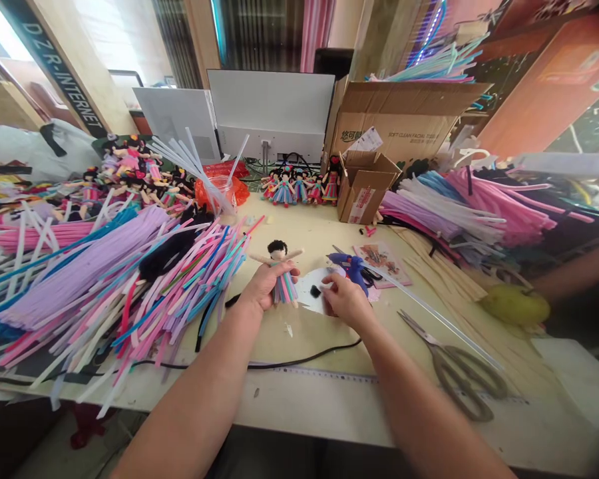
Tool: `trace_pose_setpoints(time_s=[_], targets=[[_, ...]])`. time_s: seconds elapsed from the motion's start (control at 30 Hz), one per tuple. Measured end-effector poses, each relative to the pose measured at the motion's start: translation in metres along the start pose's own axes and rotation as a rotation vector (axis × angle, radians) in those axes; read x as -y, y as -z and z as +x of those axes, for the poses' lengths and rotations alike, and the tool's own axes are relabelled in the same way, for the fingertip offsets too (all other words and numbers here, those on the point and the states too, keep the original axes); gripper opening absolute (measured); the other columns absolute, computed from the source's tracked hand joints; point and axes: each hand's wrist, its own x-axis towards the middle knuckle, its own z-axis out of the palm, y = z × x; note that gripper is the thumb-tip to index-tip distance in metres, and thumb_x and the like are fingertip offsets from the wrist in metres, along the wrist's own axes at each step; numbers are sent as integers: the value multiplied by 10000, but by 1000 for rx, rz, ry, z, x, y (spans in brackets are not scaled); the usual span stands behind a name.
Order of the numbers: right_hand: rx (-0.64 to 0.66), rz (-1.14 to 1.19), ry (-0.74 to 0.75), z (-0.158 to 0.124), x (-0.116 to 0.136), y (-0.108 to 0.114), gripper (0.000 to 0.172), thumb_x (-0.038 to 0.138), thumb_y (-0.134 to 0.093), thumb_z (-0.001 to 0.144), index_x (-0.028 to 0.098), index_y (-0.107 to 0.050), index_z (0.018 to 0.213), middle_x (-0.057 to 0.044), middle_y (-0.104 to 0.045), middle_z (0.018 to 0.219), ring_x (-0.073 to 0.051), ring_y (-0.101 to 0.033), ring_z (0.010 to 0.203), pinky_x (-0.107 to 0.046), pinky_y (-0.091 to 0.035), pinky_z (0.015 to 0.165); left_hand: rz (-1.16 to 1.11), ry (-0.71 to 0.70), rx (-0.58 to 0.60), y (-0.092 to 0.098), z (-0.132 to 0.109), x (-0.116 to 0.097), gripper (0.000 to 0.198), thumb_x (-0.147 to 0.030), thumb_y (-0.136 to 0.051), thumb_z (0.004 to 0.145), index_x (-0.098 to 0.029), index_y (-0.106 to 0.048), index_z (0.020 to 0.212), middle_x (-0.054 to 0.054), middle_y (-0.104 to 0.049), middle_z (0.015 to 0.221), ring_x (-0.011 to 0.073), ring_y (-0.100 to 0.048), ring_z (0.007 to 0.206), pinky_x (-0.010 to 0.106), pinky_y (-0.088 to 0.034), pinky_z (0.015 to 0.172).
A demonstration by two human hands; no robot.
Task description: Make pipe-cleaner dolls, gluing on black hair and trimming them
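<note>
My left hand (pixel 270 283) is wrapped round a small doll (pixel 285 287) made of fuzzy pipe cleaners. The doll is upright, with black curly hair, outspread pale arms and a striped pastel skirt. My right hand (pixel 347 298) is closed in a pinch at a small black piece (pixel 315 291), above a white round sheet (pixel 307 279). The exact contact of its fingertips is hard to make out. Just beyond that hand lies a blue glue gun (pixel 352 268) with a long clear glue stick (pixel 429 309) running out of its back.
Large scissors (pixel 454 366) lie at the right, near a green fruit (pixel 516 305). Pipe cleaner bundles (pixel 94 266) cover the left side. Finished dolls (pixel 292 186) stand at the back beside a small cardboard box (pixel 367 186). A black cable (pixel 299 359) crosses the front.
</note>
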Motion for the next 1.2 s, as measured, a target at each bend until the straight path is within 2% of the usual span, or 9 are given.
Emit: trace_pose_setpoints(time_s=[0.1,0.17,0.47,0.6,0.73,0.87,1.03,1.2], targets=[[-3,-15,107,0,2,0,422,106,-472,844,258,-628,1205,-56,-636,1102,-174,-600,982,-261,-430,842,18,-4,2,-2,-1,1,447,-258,-735,718,-163,-646,1146,13,-670,709,125,-634,581,215,-472,479],[17,-29,150,0,5,0,474,67,-478,813,274,-637,1209,-61,-602,1155,-179,-582,1003,-260,-418,852,19,-8,-5,-2,-1,1,443,-260,-751,706,-155,-650,1125,9,-663,704,125,-631,576,218,-473,481],[82,-56,191,5,3,2,250,139,-519,839,253,-672,1000,-35,-607,1016,-158,-568,853,-249,-403,749,27,13,3,-6,-2,2,231,-237,-741,712,-126,-660,898,27,-664,713,122,-624,584,219,-482,486],[71,-67,183,3,5,3,208,165,-510,856,240,-654,986,-39,-620,1019,-176,-567,886,-261,-382,703,69,32,24,-4,-1,4,256,-260,-746,714,-129,-679,925,41,-682,722,130,-633,584,225,-495,501],[49,-70,174,1,6,1,207,154,-502,854,230,-638,990,-40,-631,1036,-180,-571,898,-268,-370,683,174,96,66,-3,1,9,340,-281,-756,703,-130,-683,998,94,-724,800,174,-668,590,258,-513,492],[26,-66,161,1,5,-2,210,153,-493,855,219,-639,991,-50,-635,1044,-182,-571,899,-272,-369,689,282,128,117,-5,2,18,310,-266,-753,696,-116,-673,955,135,-737,859,215,-694,607,289,-540,501],[24,-53,153,0,4,-2,218,152,-504,836,204,-640,999,-55,-633,1016,-177,-568,882,-266,-370,691,381,111,132,-7,3,25,261,-241,-736,705,-105,-678,920,137,-732,889,205,-692,600,305,-574,549],[33,-46,133,-1,5,-1,146,220,-573,800,195,-644,926,-45,-627,971,-163,-556,799,-261,-352,646,418,135,114,-7,0,22,253,-246,-716,717,-116,-677,930,121,-728,876,194,-673,554,287,-551,478]])
